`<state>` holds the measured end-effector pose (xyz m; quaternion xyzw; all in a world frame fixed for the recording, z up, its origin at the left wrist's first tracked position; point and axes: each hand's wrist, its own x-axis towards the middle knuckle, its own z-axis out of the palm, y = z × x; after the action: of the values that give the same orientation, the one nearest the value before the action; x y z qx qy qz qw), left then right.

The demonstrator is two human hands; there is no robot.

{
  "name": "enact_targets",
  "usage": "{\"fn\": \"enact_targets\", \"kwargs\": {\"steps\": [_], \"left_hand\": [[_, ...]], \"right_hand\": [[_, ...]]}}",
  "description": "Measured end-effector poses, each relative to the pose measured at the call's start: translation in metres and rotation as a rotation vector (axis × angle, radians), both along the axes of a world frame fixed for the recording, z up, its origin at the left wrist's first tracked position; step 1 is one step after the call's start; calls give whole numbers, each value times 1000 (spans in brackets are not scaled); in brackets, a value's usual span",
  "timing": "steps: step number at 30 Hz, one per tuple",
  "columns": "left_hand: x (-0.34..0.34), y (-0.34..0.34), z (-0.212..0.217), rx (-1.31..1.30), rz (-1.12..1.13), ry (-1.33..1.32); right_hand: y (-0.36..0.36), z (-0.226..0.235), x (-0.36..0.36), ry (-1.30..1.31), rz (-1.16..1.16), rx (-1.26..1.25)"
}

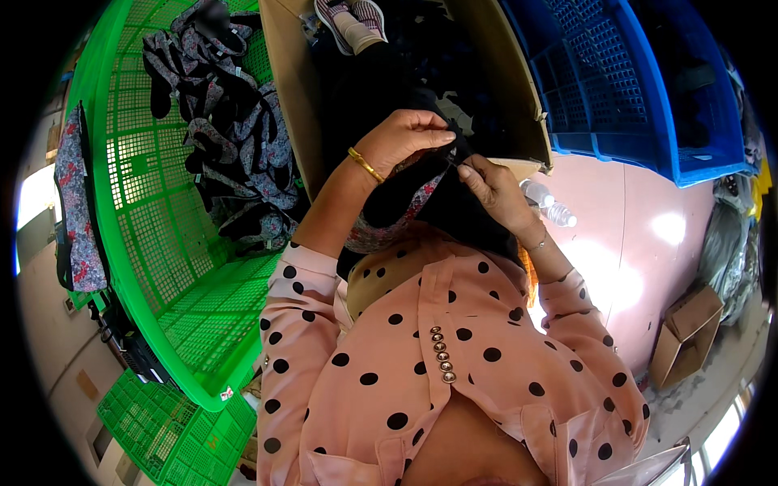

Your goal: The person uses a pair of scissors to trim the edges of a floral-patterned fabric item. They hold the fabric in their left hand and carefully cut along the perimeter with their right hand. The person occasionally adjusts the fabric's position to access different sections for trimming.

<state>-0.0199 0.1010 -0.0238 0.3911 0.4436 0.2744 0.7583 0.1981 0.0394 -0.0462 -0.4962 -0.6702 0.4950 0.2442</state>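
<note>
In front of my lap I hold a sewn piece of black and grey-red floral fabric [421,194]. My left hand [412,144], a gold bangle at its wrist, pinches its upper edge with fingers pressed together. My right hand [496,188] closes on the same piece from the other side, thumb toward me. What lies between the fingertips is dark and too small to make out. Part of the fabric hangs down against my shirt. Similar floral and black pieces [243,166] lie heaped in the large green basket [150,211] at my left.
A cardboard box [288,89] with dark scraps stands ahead, near my outstretched leg. Blue crates [604,81] are at the far right. Clear plastic bottles [559,215] lie beside my right hand. Another floral piece [81,219] hangs over the basket's rim. A small carton [689,336] sits right.
</note>
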Motion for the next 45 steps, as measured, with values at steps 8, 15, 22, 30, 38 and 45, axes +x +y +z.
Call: {"fn": "enact_targets", "kwargs": {"steps": [8, 15, 22, 30, 38, 45], "left_hand": [[1, -8, -5, 385, -11, 266], [0, -34, 22, 336, 142, 65], [6, -57, 44, 460, 178, -28], [-1, -61, 98, 1036, -71, 433], [4, -77, 116, 1442, -302, 977], [-2, -82, 97, 1364, -330, 665]], "right_hand": [[1, -10, -16, 426, -337, -257], [24, -4, -14, 495, -169, -675], [25, 38, -28, 497, -106, -503], [44, 82, -34, 288, 56, -340], [64, 76, -39, 102, 185, -368], [55, 78, -50, 58, 195, -368]]}}
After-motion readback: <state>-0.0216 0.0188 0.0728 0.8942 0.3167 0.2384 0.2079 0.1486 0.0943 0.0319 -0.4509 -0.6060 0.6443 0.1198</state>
